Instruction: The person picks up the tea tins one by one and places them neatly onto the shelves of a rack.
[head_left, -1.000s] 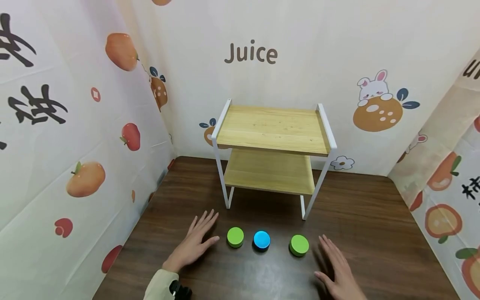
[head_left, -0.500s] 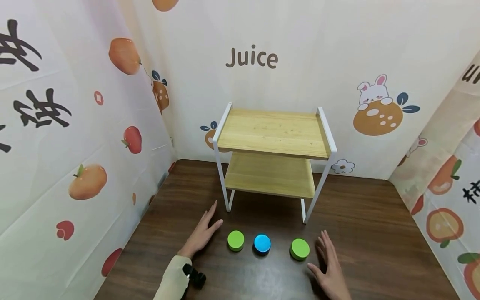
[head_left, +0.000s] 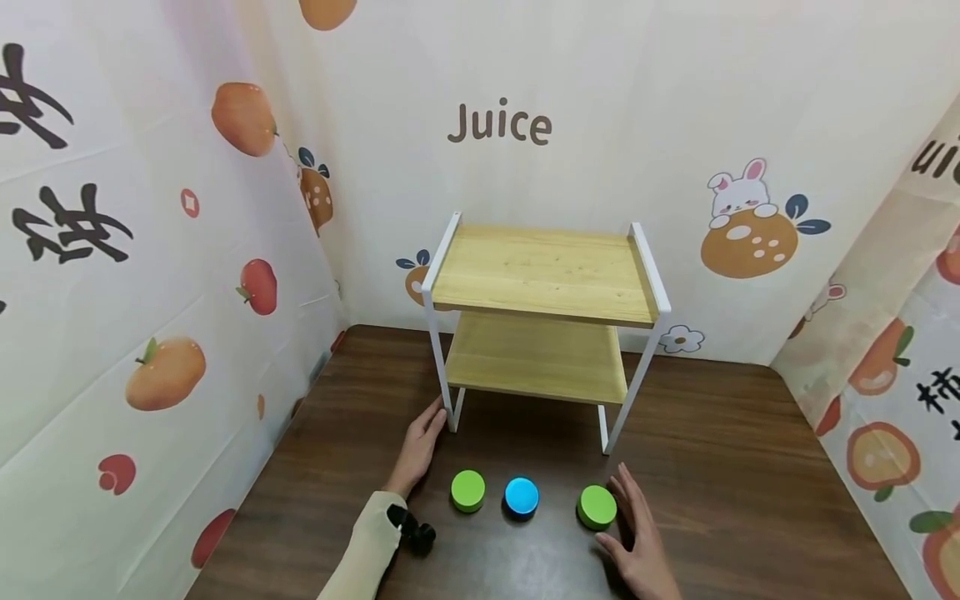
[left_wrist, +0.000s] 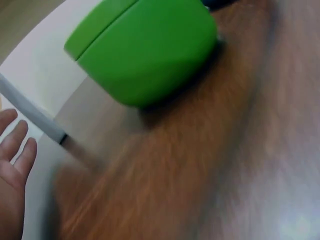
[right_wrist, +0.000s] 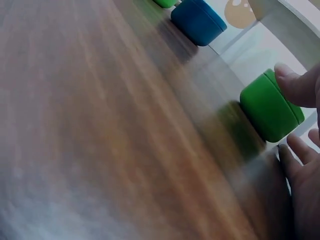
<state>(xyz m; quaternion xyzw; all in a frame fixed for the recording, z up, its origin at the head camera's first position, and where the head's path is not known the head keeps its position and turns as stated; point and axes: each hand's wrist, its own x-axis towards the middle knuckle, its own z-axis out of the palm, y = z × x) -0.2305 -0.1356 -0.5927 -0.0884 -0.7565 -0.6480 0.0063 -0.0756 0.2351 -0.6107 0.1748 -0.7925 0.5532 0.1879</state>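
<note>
A two-tier wooden shelf (head_left: 543,275) with white metal legs stands on the dark table. My left hand (head_left: 416,446) is at the foot of its left front leg (head_left: 442,375), fingers extended; whether they touch it I cannot tell. The left wrist view shows those fingers (left_wrist: 16,142) loosely spread. My right hand (head_left: 637,542) lies beside the right green round container (head_left: 597,507), thumb on the near side and fingers on the far side, without a visible grip. To the left sit a blue round container (head_left: 521,497) and another green round container (head_left: 468,490).
Printed fabric walls (head_left: 600,117) enclose the table (head_left: 712,458) at the back and both sides. Bare tabletop lies in front of the containers and to the right of the shelf. A black wrist camera (head_left: 420,537) sits on the left wrist.
My left hand has moved forward and right to the shelf's left leg. My right hand has moved left, closer to the right green container. The view has tilted slightly up.
</note>
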